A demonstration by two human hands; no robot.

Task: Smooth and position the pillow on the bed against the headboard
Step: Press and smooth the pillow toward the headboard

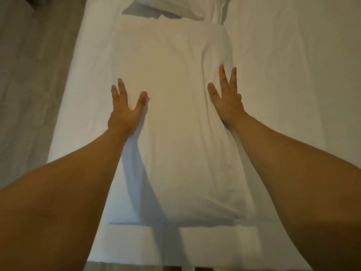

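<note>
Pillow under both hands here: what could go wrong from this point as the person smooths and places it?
1. The right hand presses beside a ridge of creases; pushing sideways could deepen the folds in the pillow rather than flatten them.
2. The left hand sits at the pillow's edge, so it may slide off onto the sheet and drag it into wrinkles.
3. A second pillow lies just beyond; pushing forward could bump or shift it.

Bedroom, bed (pixel 293 75) made with white sheets, white pillows (pixel 172 114), grey wood-look floor (pixel 35 75) beside it
</note>
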